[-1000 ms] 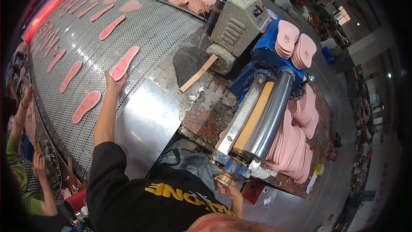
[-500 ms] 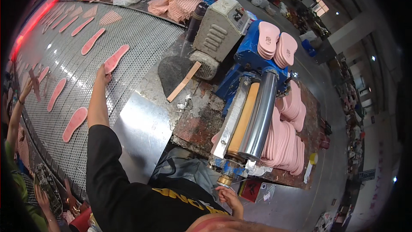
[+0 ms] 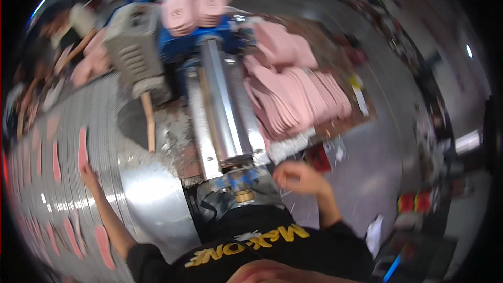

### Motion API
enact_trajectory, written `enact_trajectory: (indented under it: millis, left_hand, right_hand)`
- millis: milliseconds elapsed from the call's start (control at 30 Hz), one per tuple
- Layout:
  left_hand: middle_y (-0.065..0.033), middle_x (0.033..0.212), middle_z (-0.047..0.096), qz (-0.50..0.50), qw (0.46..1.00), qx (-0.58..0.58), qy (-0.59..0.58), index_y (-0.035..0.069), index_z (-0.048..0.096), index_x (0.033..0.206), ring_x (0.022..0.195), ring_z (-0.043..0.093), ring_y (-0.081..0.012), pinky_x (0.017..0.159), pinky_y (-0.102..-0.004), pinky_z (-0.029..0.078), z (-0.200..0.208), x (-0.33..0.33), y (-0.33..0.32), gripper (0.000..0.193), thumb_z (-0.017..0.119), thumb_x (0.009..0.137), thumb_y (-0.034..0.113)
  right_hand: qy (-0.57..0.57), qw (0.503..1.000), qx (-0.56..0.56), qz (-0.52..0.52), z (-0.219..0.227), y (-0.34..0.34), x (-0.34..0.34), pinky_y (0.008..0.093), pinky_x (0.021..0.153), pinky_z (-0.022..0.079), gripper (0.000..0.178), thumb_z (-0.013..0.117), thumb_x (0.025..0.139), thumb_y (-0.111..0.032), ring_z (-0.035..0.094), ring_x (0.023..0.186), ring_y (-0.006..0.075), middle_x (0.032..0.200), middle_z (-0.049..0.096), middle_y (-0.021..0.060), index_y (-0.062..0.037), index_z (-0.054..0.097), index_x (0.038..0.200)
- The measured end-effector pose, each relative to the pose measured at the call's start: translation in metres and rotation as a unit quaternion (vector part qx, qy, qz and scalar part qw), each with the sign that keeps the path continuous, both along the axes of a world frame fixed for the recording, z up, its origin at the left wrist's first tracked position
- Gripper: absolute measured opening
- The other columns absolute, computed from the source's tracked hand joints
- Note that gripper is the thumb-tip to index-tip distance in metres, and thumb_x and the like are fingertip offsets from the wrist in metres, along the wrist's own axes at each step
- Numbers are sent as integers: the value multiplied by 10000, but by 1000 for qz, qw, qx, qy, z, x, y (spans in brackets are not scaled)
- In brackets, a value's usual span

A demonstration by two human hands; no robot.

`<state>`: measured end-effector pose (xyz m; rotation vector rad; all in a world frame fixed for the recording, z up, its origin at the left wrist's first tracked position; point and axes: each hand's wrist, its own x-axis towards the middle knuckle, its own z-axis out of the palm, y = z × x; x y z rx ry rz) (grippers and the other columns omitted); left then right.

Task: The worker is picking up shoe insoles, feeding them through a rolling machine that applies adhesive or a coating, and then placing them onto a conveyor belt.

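My left hand (image 3: 88, 173) is at the near end of a pink insole (image 3: 82, 144) on the perforated metal conveyor (image 3: 133, 225), its fingers closed on that end. My right hand (image 3: 299, 179) is raised in the air with nothing visible in it. Its fingers are loosely bent and somewhat blurred. It is right of the roller machine's near end, where a brass-coloured fitting (image 3: 244, 196) shows. Beyond that hand, a long row of pink insole-shaped pieces (image 3: 298, 99) leans beside the shiny metal roller (image 3: 226, 105).
Two small stacks of pink pieces (image 3: 196, 8) sit on the blue machine housing (image 3: 178, 47). A grey motor cover (image 3: 133, 47) and a wooden strip (image 3: 149, 123) stand between conveyor and roller. More insoles (image 3: 104, 246) lie on the conveyor. Another person (image 3: 78, 31) works at the far left.
The view has swung to the right and blurred. My right hand has left the brass-coloured fitting and risen to the right. My left hand is still at the insole's near end.
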<state>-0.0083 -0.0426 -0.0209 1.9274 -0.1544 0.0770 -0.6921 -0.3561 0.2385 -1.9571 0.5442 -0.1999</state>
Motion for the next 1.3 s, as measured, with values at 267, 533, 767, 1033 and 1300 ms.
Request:
enact_trajectory:
  millis: [267,533,767,1033,1300]
  left_hand:
    - [16,567,497,-270,933,-107,211,68,574,721,459,398,-49,425,-188,285,70,-289,-113,310,525,949,272]
    - [17,594,505,-228,953,-149,133,34,572,750,477,357,-29,443,-189,265,49,-303,-120,283,538,950,232]
    - [18,581,502,-225,958,-116,131,43,572,748,460,377,-31,420,-194,284,52,-300,-120,285,536,952,239]
    - [-33,698,583,-301,925,-72,219,-2,610,858,537,509,-73,500,-206,414,89,-305,-116,193,552,930,168]
    - [-114,1291,518,-549,833,-62,-17,22,516,1273,1208,477,-216,989,-324,378,277,-305,-200,522,680,819,221]
  right_hand:
    - [21,830,-427,-358,1,-122,33,372,757,468,381,675,792,-287,600,880,292,903,621,169,8,597,1020]
    - [87,855,-361,-362,-16,-128,45,457,795,465,509,663,744,-414,574,905,392,923,601,228,29,594,985]
    - [137,892,-242,-356,-14,-146,44,435,862,449,650,685,700,-442,570,976,383,1000,605,268,68,583,1091]
    - [-182,915,-226,-279,-6,-143,-9,342,874,457,563,757,675,-208,588,962,280,1060,540,181,46,572,1143]
    - [-181,955,-228,-58,61,-128,54,310,885,450,481,770,672,-145,590,997,248,1089,601,141,37,599,1083]
